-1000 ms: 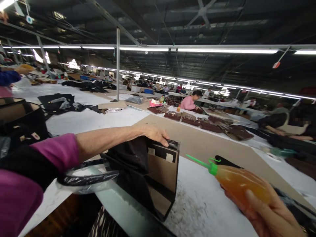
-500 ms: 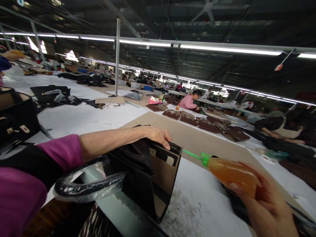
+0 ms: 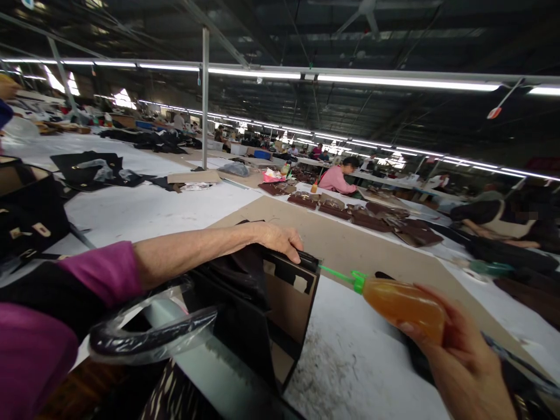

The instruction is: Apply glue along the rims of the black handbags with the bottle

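Single head-worn view, facing forward and down, worktable [image 3: 118, 211] near.

strip lights [image 3: 406, 82] bright | roof [image 3: 271, 29] dim | windows [image 3: 124, 99] overexposed | far detail soft

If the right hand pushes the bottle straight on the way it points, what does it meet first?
The green nozzle would likely meet the upper edge of the black bag first, near the left hand; whether it already touches is unclear.

Strip lights [image 3: 406, 82] above cluttered worktables [image 3: 122, 210] show a factory workshop
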The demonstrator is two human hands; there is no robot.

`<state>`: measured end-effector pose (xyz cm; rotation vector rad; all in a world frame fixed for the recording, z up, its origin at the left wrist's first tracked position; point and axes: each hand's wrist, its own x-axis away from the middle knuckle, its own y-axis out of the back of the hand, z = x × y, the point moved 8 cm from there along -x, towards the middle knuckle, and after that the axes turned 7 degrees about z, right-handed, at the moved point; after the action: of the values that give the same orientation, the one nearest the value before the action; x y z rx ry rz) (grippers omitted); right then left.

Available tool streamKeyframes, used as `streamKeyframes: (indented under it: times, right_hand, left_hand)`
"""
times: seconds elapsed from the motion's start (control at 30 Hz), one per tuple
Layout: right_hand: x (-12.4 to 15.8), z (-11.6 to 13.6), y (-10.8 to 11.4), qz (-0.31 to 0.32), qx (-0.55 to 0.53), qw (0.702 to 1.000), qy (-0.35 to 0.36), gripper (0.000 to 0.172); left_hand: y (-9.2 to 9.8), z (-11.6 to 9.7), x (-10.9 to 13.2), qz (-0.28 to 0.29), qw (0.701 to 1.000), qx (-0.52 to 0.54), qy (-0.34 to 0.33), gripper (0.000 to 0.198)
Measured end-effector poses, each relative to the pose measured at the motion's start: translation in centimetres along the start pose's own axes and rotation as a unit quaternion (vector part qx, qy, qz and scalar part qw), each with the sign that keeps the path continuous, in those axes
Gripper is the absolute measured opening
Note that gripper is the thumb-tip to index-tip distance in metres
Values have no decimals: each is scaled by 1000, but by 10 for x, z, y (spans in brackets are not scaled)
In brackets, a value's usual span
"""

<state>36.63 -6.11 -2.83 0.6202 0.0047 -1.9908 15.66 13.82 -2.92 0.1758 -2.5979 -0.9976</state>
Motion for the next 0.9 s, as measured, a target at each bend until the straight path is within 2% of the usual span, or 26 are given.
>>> streamKeyframes:
  times: [0.13,0.33,0.5,0.67,0.73,0.9]
  right_hand:
    - [3,-9,4,22,13,999,-40,69]
    - [-4,-1,3,-20,13,1000,-1,65]
    - [-1,-5,0,-23,-5,1000,-12,66]
    - [8,-15,3,16,2,998,-53,65]
    - [8,-14,2,19,4,999,-46,64]
    - [3,-10,1,-18,0,1000,-19,64]
  left_hand:
    - [-1,2,-2,3,1000,-9,0,17]
    - [-4,-2,0,5,1000,4,5,15]
    - [-4,-3,1,1,1000,3,3,17]
    - [-3,-1,-1,3,1000,-7,1,16]
    - [-3,-1,-2,0,1000,-13,-1,15]
    - [-2,-1,-2,-2,1000,-22,-4,15]
